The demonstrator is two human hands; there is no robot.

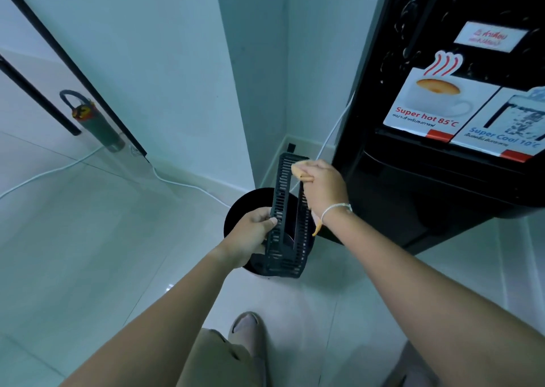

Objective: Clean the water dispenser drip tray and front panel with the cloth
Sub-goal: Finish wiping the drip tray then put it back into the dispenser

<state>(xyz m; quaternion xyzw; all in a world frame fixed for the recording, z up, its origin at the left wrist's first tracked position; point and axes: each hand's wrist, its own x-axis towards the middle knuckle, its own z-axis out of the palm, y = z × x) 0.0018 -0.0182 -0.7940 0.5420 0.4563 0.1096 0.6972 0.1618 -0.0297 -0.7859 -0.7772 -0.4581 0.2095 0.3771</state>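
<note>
The black slotted drip tray grille (283,198) is held upright over a round black bin (236,218) on the floor. My left hand (254,233) grips the grille's lower left edge. My right hand (324,187) is closed on a small yellow-orange cloth (299,171) and presses it against the grille's upper right side; a strip of the cloth hangs below my wrist. The black water dispenser (442,180) stands at the right, with hot and cool stickers on its front panel (460,97).
White walls form a corner behind the bin. A white cable (182,183) runs along the baseboard and up beside the dispenser. A glass door with black frame (88,71) is at the left. My foot (247,327) is on the pale tiled floor.
</note>
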